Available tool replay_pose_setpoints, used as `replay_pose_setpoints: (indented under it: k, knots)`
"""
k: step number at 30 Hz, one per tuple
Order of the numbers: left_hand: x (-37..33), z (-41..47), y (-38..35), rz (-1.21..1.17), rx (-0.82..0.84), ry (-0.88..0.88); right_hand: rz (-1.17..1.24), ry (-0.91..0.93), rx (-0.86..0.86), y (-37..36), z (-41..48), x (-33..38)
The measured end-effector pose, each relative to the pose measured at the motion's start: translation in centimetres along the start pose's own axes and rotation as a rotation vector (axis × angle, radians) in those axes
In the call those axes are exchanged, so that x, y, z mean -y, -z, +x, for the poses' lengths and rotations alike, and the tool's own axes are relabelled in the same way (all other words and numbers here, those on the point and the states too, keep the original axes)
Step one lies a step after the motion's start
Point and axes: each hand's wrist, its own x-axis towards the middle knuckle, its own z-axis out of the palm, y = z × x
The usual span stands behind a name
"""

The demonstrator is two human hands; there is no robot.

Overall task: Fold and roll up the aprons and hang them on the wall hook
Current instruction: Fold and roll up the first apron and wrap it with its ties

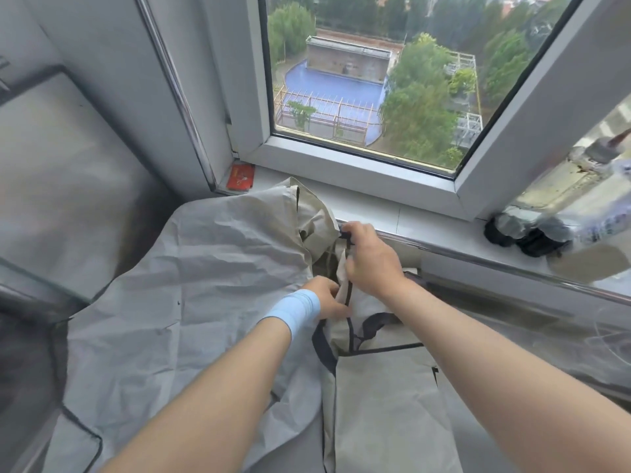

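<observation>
Apron (191,268) lies crumpled below the window sill (392,209), right hand (370,259) gripping its black strap (351,332) at the sill's edge, left hand (327,298) pinching the trimmed hem just below.

Just below the window sill (375,206), the fingertips of the left hand (324,298) are buried in a fold of the beige apron (386,404). The palm of the right hand (370,259) is turned away where the black strap (348,242) is gripped. The beige apron and the grey apron (205,285) are cut off by the lower edge. At the window sill's left end, the print on a red card (240,179) is too small to be read. At its right end, dark objects (526,233) are blurred beyond telling.
</observation>
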Motion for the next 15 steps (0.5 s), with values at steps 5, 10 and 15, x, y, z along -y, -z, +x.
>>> replay_pose_setpoints:
  k: [5,10,15]
  knots:
    - [0.2,-0.1,0.2,0.029,0.005,-0.028,-0.691,0.548,0.396,0.5,3.0,0.7]
    - [1.5,-0.5,0.2,-0.077,-0.165,0.009,-0.434,0.290,0.210,-0.1,3.8,0.2]
    - [2.0,-0.8,0.3,-0.048,-0.465,-0.024,-0.194,0.270,-0.015,-0.7,-2.1,-1.7]
